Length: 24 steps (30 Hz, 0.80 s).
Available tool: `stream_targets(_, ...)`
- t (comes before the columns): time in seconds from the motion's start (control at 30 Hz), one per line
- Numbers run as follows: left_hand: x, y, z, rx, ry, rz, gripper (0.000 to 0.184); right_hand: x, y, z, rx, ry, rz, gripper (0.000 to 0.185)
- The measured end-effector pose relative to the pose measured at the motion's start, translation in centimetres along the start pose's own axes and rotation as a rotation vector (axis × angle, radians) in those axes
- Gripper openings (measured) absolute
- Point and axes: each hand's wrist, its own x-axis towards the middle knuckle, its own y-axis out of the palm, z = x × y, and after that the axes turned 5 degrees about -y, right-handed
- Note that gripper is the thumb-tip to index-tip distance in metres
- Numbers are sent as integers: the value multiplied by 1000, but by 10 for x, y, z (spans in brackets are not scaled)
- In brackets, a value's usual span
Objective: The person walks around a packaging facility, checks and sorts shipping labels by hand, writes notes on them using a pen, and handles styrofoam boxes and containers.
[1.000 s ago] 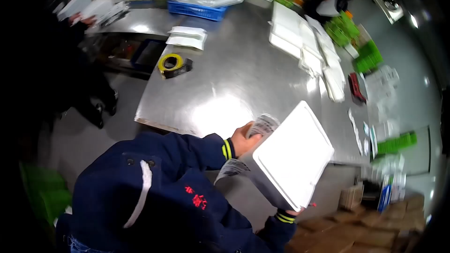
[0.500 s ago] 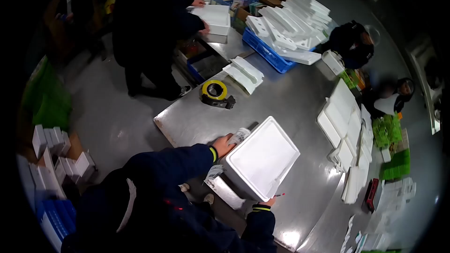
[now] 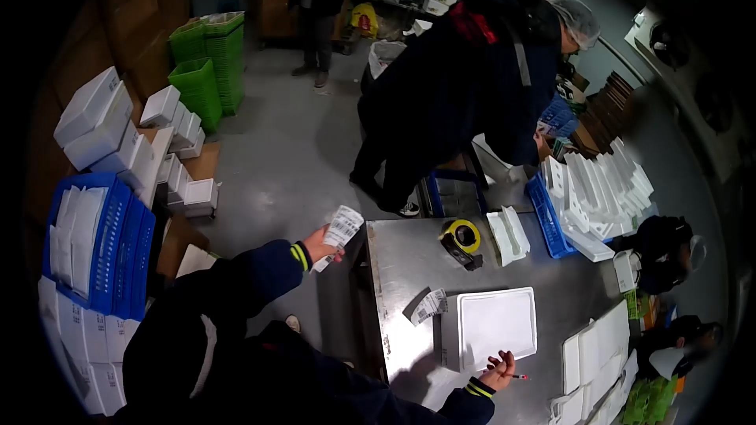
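Observation:
My left hand [image 3: 317, 245] is closed on a printed paper label [image 3: 344, 227] with barcodes, held out beyond the table's left edge. A white foam box [image 3: 498, 329] with a lid stands on the metal table. Another printed label [image 3: 429, 307] lies at the box's left side; whether it is stuck there I cannot tell. At the box's near right corner, my right hand [image 3: 499, 371] has its fingers curled around a thin pen [image 3: 520, 377] with a red end. Behind the box sits a tape dispenser [image 3: 461, 241] with a yellow roll.
A foam piece [image 3: 509, 236] lies beside the dispenser. A blue crate [image 3: 550, 220] holds piled foam lids [image 3: 602, 189]. More foam lids [image 3: 594, 350] line the right side. A co-worker [image 3: 465, 86] bends over the table's far end. Blue crates [image 3: 102, 244] and white boxes [image 3: 102, 122] stand left.
My view has swung left. My left hand has moved off the box's side, out past the table edge with the label. My right hand stays by the box's near corner.

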Motion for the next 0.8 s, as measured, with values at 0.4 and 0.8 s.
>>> stream_targets(0.4,-196,-97,-7,-275,80,-71,26,-251,327,127,275,175,1552,31)
stream_targets(0.8,-185,-193,-48,-262,125,135,28,-322,474,166,357,428,1914,22)
